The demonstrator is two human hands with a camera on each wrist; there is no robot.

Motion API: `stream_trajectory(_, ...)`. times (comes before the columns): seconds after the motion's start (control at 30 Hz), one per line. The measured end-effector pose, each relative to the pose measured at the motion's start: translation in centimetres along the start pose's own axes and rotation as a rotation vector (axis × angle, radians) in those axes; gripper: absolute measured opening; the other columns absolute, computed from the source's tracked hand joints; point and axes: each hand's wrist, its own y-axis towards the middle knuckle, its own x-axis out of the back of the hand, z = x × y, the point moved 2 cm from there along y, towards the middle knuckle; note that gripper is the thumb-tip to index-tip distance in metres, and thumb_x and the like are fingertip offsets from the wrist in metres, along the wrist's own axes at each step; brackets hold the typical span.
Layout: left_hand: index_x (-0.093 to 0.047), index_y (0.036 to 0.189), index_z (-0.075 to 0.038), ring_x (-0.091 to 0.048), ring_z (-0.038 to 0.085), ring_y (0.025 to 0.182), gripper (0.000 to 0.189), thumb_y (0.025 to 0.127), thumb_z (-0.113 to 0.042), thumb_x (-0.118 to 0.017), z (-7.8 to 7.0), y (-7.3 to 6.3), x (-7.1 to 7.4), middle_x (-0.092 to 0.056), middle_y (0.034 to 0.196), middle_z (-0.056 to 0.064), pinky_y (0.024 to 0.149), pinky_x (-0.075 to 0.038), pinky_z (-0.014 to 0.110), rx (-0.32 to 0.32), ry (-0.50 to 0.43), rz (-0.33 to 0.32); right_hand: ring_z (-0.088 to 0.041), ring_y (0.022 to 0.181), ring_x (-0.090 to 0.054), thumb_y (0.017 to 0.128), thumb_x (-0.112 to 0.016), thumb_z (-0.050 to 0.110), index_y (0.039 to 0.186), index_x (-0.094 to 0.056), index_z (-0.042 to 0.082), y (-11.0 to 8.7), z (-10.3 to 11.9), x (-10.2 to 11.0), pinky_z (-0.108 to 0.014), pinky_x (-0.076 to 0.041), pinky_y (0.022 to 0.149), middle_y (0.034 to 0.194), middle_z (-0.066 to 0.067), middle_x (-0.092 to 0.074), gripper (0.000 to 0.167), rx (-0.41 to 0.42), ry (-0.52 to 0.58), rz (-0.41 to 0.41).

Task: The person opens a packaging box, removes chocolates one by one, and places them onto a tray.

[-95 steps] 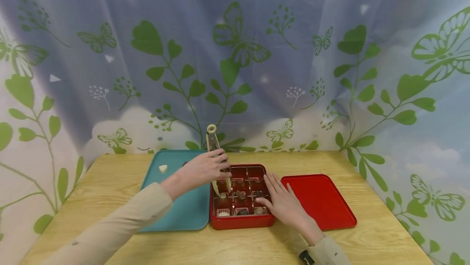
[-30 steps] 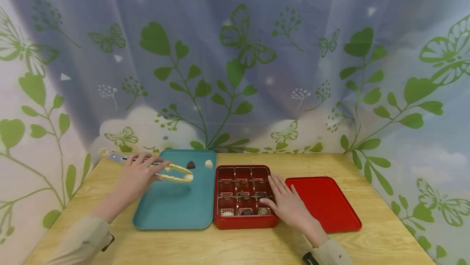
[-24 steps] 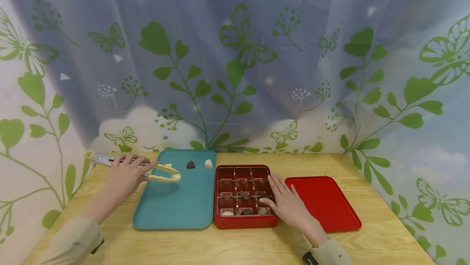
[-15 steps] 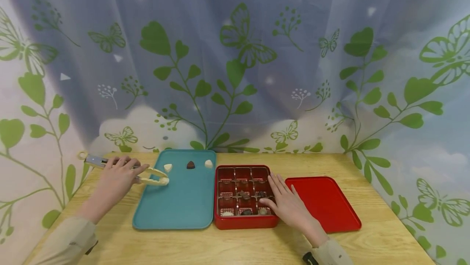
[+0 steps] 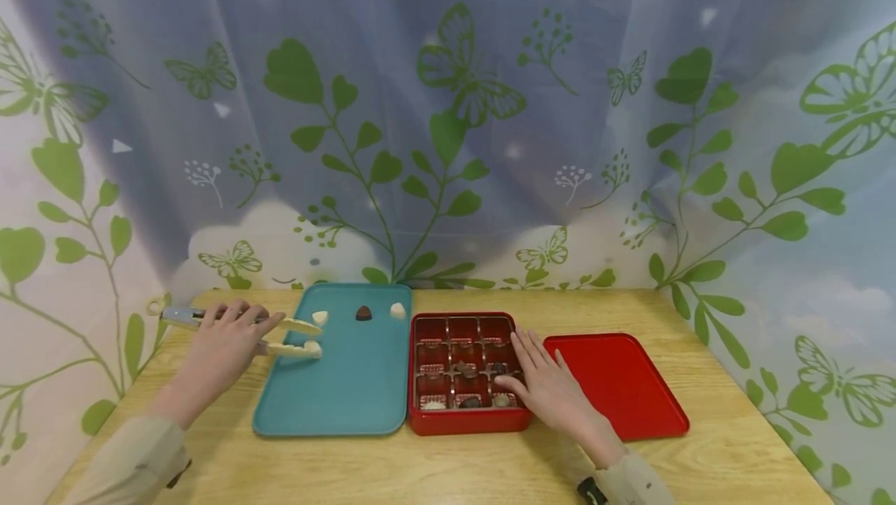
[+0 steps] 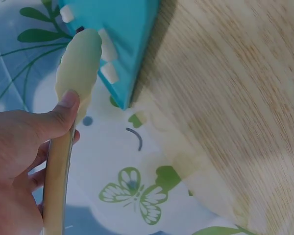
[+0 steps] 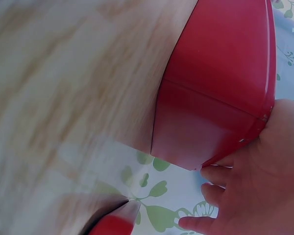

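Observation:
My left hand grips a pair of tongs with a metal handle and cream tips. It holds them over the left edge of the teal tray, with the tips spread and nothing plainly between them. A white chocolate, a dark chocolate and another white chocolate lie along the tray's far edge. My right hand rests flat on the right side of the red compartment box, which has a few chocolates in it. In the left wrist view my thumb presses on the tongs.
The red lid lies flat to the right of the box, on the wooden table. A leaf-and-butterfly curtain hangs close behind the table's far edge. In the right wrist view I see the red box wall and my right hand.
The left hand drew the tongs out of the red box and leftward across the teal tray. Their tips now stand wider apart. The right hand has stayed on the box.

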Motion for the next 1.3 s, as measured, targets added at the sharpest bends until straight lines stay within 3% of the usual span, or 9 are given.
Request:
stream_trajectory(0.2, -0.068, 0.134, -0.016, -0.055, 0.035, 0.108, 0.058, 0.08, -0.029, -0.084, -1.2, 0.2, 1.1, -0.066, 0.118, 0.01, 0.089, -0.043, 0.058, 0.007, -0.03, -0.042, -0.036, 0.155, -0.012, 0.101, -0.05, 0.057, 0.162, -0.018, 0.003, 0.1, -0.1, -0.1, -0.066, -0.013, 0.12, 0.169, -0.014, -0.011, 0.087, -0.002, -0.008, 0.0)
stream_trajectory(0.57, -0.065, 0.138, -0.021, -0.056, 0.032, 0.112, 0.059, 0.082, -0.035, -0.081, -5.1, 2.0, 2.2, -0.065, 0.122, 0.007, 0.092, -0.045, 0.056, -0.027, -0.055, -0.068, -0.035, 0.155, -0.01, 0.102, -0.05, 0.055, 0.162, -0.018, 0.003, 0.0, -0.2, -0.3, -0.066, -0.013, 0.12, 0.169, -0.014, -0.01, 0.086, -0.003, -0.001, 0.004)
stream_trajectory(0.9, -0.066, 0.135, -0.024, -0.056, 0.028, 0.113, 0.062, 0.078, -0.034, -0.085, -9.3, 5.2, 3.1, -0.065, 0.12, 0.001, 0.098, -0.045, 0.054, -0.098, -0.115, -0.166, -0.035, 0.155, -0.01, 0.102, -0.05, 0.055, 0.162, -0.018, 0.004, 0.1, 0.0, -0.2, -0.066, -0.013, 0.12, 0.169, -0.013, -0.011, 0.085, 0.003, 0.001, 0.001)
stream_trajectory(1.3, -0.065, 0.133, -0.026, -0.056, 0.025, 0.111, 0.057, 0.08, -0.04, -0.081, -14.2, 9.1, 4.1, -0.065, 0.119, 0.0, 0.096, -0.047, 0.049, -0.211, -0.09, -0.237, -0.035, 0.155, -0.011, 0.102, -0.05, 0.055, 0.162, -0.018, 0.004, 0.0, -0.1, -0.2, -0.066, -0.013, 0.12, 0.169, -0.013, -0.011, 0.086, 0.001, -0.004, -0.006)
